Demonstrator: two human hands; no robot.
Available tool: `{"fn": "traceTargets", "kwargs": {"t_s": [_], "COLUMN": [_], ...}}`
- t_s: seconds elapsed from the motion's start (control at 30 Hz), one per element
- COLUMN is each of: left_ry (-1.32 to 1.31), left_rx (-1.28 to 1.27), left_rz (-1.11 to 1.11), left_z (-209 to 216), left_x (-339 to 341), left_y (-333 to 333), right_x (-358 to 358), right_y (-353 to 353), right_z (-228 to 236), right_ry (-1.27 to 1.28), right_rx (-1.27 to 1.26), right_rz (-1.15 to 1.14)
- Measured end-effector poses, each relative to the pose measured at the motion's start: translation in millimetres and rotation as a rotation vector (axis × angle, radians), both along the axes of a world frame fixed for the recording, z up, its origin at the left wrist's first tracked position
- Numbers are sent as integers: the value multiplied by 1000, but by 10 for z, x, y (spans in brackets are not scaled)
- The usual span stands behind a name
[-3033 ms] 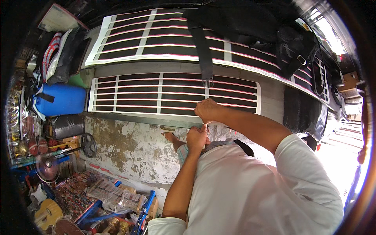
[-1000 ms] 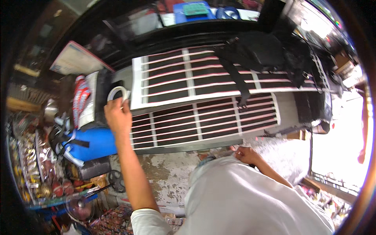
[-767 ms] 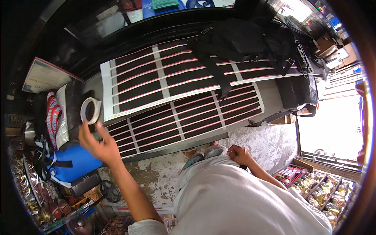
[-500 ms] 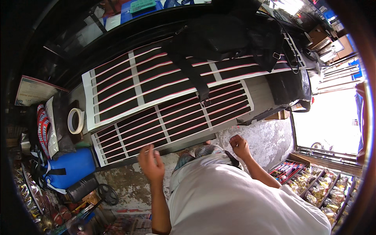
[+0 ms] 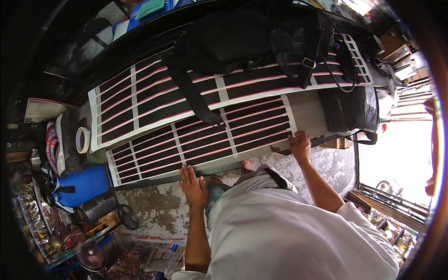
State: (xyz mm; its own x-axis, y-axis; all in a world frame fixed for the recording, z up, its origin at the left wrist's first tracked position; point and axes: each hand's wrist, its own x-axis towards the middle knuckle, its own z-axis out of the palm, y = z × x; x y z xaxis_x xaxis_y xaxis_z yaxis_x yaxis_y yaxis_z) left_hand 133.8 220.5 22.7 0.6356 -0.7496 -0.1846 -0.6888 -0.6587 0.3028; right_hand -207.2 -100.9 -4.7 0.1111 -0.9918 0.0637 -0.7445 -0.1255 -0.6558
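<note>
A shorter sheet (image 5: 205,143) with black panels and white-and-red stripes lies on the grey bench, partly covered by a longer stack of similar striped sheets (image 5: 154,91). My left hand (image 5: 193,190) rests at the shorter sheet's near edge, its fingers stretched out flat. At that sheet's near right corner, my right hand (image 5: 301,145) has its thumb and fingers bent together on the edge. A black bag (image 5: 233,39) lies across the upper stack, and its strap (image 5: 189,93) hangs down over both layers.
Left of the sheets are a tape roll (image 5: 82,140), a blue container (image 5: 81,186) and a red lettered ribbon (image 5: 50,144). A black wrapped bundle (image 5: 350,109) sits at the bench's right end. A small fan (image 5: 92,255) stands lower left; a bright doorway (image 5: 396,154) opens at right.
Both hands have come down from the air to the shorter sheet's near edge. The right hand moved forward to its corner, and the left hand's fingers straightened. My view has shifted slightly.
</note>
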Motion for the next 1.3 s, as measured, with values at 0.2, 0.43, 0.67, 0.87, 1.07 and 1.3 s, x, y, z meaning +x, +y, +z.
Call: {"fn": "traceTargets", "kwargs": {"t_s": [0.2, 0.43, 0.67, 0.87, 1.07, 1.3], "left_ry": [10, 14, -7, -1, -16, -38], "left_rx": [18, -39, -60, -66, -47, -84], "left_rz": [16, 77, 118, 140, 113, -36], "left_z": [-114, -124, -162, -127, -109, -95], "left_x": [-58, -82, -79, -98, -76, -301], "left_y": [-111, -141, -139, -170, -187, -224], "right_x": [-1, -11, 7, 9, -10, 83], "right_y": [-121, -258, -246, -221, -220, -122], "right_z": [-152, -201, -204, -219, -131, 256], "right_ry": [93, 110, 52, 92, 64, 33], "right_rx": [-48, 55, 1, 49, 68, -232], "right_rz": [5, 29, 29, 1, 21, 286]}}
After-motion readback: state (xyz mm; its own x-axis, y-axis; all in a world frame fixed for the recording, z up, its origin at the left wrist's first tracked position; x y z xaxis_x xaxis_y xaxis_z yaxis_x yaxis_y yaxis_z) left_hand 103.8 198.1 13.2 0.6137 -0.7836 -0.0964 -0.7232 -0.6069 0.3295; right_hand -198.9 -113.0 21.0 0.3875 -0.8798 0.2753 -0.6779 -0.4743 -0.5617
